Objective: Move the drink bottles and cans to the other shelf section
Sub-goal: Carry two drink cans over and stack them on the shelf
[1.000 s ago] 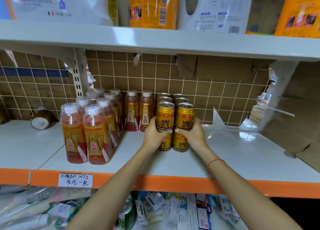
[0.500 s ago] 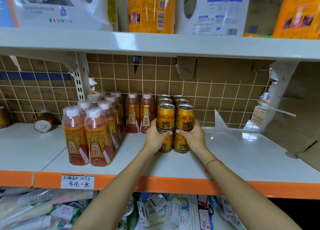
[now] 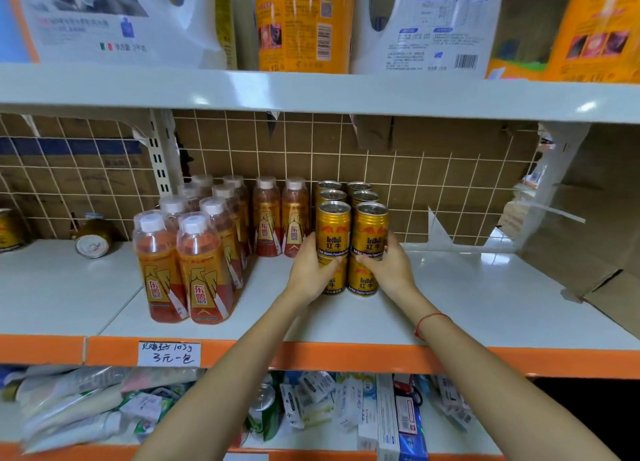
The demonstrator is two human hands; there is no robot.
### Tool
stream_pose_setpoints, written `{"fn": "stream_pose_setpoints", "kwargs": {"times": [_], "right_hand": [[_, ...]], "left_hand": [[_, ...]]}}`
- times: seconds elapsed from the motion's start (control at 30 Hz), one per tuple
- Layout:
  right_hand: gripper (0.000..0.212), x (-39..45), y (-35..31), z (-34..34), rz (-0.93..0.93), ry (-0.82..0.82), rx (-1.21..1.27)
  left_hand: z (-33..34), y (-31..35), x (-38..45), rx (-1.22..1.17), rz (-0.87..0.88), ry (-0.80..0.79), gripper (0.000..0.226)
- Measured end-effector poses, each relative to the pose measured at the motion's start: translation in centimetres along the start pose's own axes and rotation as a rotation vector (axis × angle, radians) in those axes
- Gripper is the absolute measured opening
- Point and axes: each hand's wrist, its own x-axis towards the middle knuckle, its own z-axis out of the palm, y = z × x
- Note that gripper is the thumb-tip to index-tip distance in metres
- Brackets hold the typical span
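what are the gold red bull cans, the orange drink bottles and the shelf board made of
Red Bull cans: metal by the look, glossy gold print, with silvery ribbed rims and pull-tab tops.
Orange drink bottles: clear plastic; the liquid shows through above printed wrap labels, and the caps are white.
Shelf board: probably painted metal, smooth glossy white with light reflections and an orange front edge.

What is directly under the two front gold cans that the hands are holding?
Each upper front can stands on another gold can, which stands on the white shelf. The left hand and right hand hide much of the seam and of the lower left can.
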Motion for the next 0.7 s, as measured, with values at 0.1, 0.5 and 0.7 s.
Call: {"fn": "stream_pose_setpoints", "kwargs": {"times": [0.1,0.5,0.7], "right_hand": [[0.063,-1.4,-0.7,-0.4,-0.034,0.034,-0.04],[0.057,-7.5,-5.4,0.0,-0.192,-0.107,-0.299],[0.06,-10.8,-8.1,1.9,-0.327,-0.254,-0.357]], "left_hand": [[-1.2,0.1,-0.9,0.1,0.011,-0.023,0.053],[-8.1,3.2,-7.6,0.375,-0.106,0.152,0.061],[-13.0,3.8,-14.3,0.473,-0.163,0.342,0.029]]}}
